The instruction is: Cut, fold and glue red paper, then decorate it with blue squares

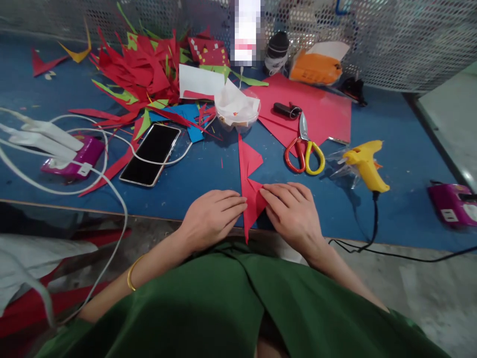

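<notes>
A folded piece of red paper (250, 211) with pointed ends and a notch on its right side lies at the table's front edge, its lower tip jutting past the edge. My left hand (212, 219) rests against its left side, fingers together and curled at the paper's edge. On the other side, my right hand (292, 211) grips the right-hand flap between fingers and thumb; the thumbs are partly hidden. Beyond the paper stands a clear plastic bowl (242, 122) with white scraps in it. Scissors (304, 144) with one red and one yellow handle lie to the right.
A heap of red and green paper scraps (149, 69) covers the back left. A phone (151, 155) and white cables lie left, near a purple power strip (74, 154). At right are a yellow glue gun (367, 161) and another purple power strip (454, 204). Red sheets (331, 117) lie behind.
</notes>
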The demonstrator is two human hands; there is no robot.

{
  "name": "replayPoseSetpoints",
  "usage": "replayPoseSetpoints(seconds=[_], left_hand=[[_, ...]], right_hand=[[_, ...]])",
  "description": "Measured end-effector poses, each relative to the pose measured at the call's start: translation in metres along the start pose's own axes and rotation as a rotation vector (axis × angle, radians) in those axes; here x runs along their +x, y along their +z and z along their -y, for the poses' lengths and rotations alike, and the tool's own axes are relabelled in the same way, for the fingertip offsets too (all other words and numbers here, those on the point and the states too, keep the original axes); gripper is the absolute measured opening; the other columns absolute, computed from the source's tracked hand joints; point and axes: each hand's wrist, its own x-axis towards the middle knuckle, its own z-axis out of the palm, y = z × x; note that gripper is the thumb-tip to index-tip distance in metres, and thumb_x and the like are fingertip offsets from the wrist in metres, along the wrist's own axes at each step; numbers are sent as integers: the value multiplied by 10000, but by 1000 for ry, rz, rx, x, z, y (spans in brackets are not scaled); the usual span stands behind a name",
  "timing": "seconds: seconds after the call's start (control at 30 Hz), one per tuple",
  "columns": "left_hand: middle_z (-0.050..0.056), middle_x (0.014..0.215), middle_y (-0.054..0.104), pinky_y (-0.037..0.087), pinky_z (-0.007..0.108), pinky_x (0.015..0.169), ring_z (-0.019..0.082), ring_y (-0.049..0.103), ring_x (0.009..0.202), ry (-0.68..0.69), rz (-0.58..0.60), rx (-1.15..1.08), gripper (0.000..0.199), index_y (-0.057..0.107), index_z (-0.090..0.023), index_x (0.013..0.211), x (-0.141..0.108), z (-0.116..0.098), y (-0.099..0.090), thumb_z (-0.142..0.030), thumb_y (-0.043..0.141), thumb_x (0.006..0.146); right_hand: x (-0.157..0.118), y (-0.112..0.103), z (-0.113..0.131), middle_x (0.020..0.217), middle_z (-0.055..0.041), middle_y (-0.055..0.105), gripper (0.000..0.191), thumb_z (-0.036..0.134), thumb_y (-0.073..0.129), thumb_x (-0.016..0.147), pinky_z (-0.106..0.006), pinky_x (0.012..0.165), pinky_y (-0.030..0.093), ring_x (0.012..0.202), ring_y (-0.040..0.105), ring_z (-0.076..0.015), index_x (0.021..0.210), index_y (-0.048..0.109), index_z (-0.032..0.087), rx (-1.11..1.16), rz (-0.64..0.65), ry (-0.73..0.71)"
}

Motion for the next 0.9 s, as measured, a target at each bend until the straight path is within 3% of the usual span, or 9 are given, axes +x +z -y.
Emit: replayPoseSetpoints(seconds=[0.17,0.37,0.5,0.7,0.9], left_hand=[[60,1111,772,560,377,853,225,704,1045,-33,-14,-29,216,717,-155,1086,-1,1,2,-153,556,943],[36,1082,779,555,367,854,216,707,1041,-138,-12,-126,164,727,-184,1014,2,0,0,-151,600,915],[24,1029,786,539,357,833,205,717,994,-237,-53,-150,111,730,-201,956,5,-4,4,-194,623,928],[28,945,772,487,339,746,182,703,888,-399,-113,-201,66,722,-201,843,11,-9,11,-219,685,895],[41,945,740,488,342,769,187,667,897,-465,-104,-265,70,708,-191,821,12,-8,11,-231,713,878]], right_hand=[[-6,-2,8,1102,-82,764,217,136,542,964,-385,945,445,1024,650,-214,1087,716,178,62,-19,-160],[-5,6,12,893,-24,762,170,181,594,961,-338,751,440,832,646,-177,949,754,239,254,-50,133],[-2,8,8,776,-2,719,165,230,594,967,-349,728,408,758,630,-177,939,754,258,312,1,206],[4,8,7,827,-7,763,83,256,631,924,-356,757,448,777,680,-195,988,679,237,439,38,415],[7,8,7,810,4,765,106,239,667,894,-352,750,446,781,684,-205,994,633,232,447,44,444]])
